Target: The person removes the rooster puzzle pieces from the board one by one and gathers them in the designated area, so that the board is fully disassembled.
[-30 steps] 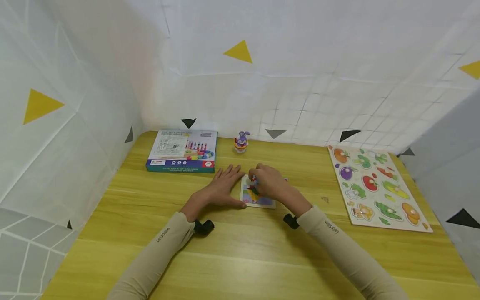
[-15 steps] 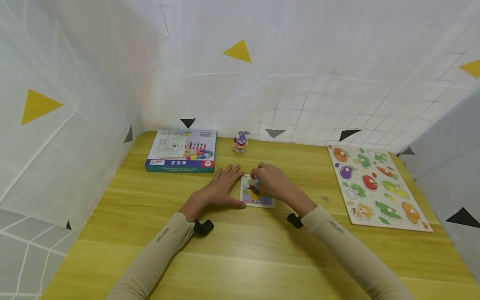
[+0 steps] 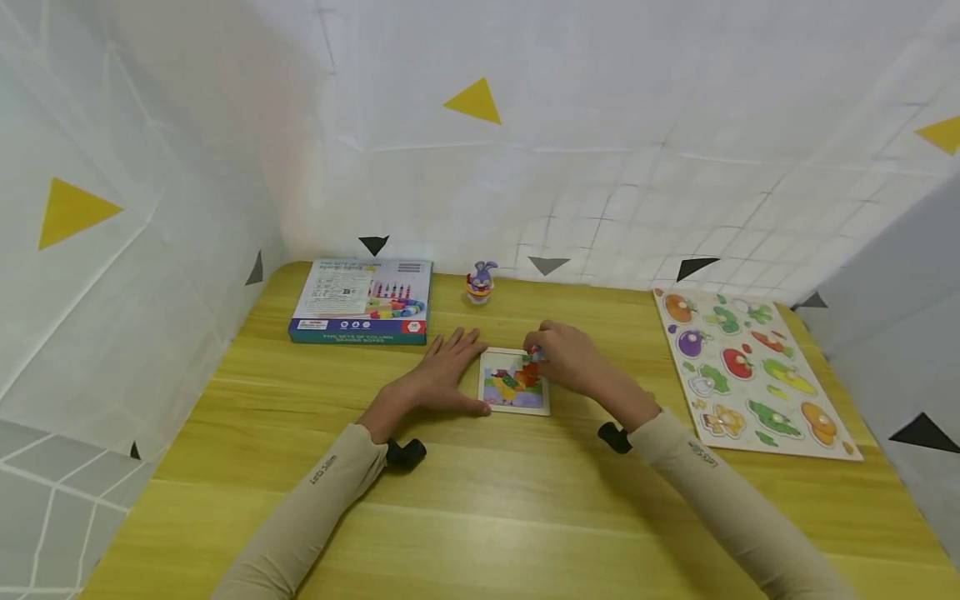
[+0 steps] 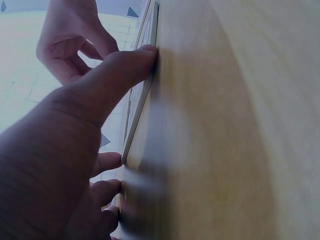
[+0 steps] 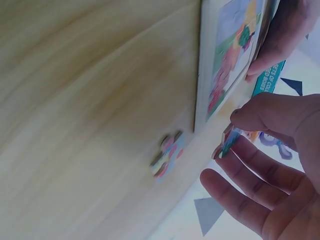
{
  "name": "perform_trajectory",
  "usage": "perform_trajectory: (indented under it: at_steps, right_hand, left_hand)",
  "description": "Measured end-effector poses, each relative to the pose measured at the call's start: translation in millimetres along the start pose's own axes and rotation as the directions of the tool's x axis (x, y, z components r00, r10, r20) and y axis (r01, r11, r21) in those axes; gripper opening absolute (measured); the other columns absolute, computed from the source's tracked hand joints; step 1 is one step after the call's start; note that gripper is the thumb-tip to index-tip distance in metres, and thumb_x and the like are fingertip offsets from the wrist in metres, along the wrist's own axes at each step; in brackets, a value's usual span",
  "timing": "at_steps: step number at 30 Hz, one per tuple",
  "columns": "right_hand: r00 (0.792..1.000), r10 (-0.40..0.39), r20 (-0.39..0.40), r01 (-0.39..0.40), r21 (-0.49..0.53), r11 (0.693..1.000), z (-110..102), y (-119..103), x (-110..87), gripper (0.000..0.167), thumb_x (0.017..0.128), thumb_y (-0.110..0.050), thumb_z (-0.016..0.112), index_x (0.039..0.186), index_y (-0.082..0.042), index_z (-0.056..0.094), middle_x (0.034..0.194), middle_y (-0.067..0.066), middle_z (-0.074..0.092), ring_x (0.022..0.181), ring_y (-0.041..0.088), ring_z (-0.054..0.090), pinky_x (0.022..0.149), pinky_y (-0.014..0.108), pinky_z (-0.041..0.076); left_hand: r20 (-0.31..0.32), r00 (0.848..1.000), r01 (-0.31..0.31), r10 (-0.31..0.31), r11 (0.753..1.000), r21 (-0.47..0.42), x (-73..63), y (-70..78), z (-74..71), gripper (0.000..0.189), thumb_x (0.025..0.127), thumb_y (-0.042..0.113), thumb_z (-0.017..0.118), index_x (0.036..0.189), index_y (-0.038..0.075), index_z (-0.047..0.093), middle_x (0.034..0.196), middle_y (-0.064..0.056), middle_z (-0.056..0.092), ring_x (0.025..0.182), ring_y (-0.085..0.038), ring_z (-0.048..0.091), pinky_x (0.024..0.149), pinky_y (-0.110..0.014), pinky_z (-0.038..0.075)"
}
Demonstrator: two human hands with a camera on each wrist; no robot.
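Observation:
A small framed picture puzzle (image 3: 513, 408) lies flat on the table, with a coloured picture partly filling its pale frame. Spread along its left side is my left hand (image 3: 442, 375), the thumb at the near corner and a fingertip at the far corner. My right hand (image 3: 572, 358) is over the right far corner and pinches a small colourful puzzle piece (image 5: 230, 140) between thumb and fingers. A second, loose puzzle piece (image 5: 168, 156) lies on the table beside the frame in the right wrist view; the right hand seems to hide it in the head view.
A boxed bead set (image 3: 362, 302) lies at the back left. Near the wall stands a purple rabbit figure (image 3: 480, 283). On the right is a wooden vegetable peg board (image 3: 757, 375). White patterned sheeting (image 3: 600, 108) hangs behind the table.
My right hand has moved to the right with the puzzle piece, uncovering more of the picture. My left hand stays in place at the frame.

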State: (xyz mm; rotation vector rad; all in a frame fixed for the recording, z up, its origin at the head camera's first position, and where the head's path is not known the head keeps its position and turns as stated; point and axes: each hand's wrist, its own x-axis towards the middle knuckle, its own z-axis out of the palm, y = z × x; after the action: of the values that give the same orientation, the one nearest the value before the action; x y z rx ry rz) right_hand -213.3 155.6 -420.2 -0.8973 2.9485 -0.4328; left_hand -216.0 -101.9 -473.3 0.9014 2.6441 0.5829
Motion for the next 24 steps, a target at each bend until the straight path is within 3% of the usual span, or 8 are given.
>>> perform_trajectory:
  at_steps: [6, 24]
  right_hand:
    - [1.000, -0.010, 0.002, 0.010, -0.013, 1.000, -2, 10, -6.8, 0.027, 0.083, 0.005, 0.071, 0.108, -0.005, 0.075, 0.098, 0.012, 0.064, 0.080, 0.024, 0.061, 0.065, 0.038, 0.054]
    - [1.000, 0.003, -0.015, -0.003, -0.049, 0.999, -6, 27, -22.5, 0.022, 0.082, 0.001, 0.076, 0.104, -0.002, 0.073, 0.096, 0.014, 0.065, 0.082, 0.026, 0.063, 0.068, 0.040, 0.055]
  left_hand:
    - [-0.002, 1.000, -0.002, 0.002, 1.000, 0.001, -0.5, -0.1, 0.3, 0.111, 0.077, 0.070, 0.072, 0.161, 0.017, 0.022, 0.168, -0.006, 0.003, 0.152, -0.027, -0.006, 0.120, -0.050, -0.006]
    - [-0.010, 1.000, -0.017, 0.017, 0.999, -0.027, -2.5, 0.1, -1.2, 0.110, 0.077, 0.067, 0.074, 0.160, 0.015, 0.023, 0.168, -0.008, 0.004, 0.152, -0.029, -0.005, 0.120, -0.051, -0.006]
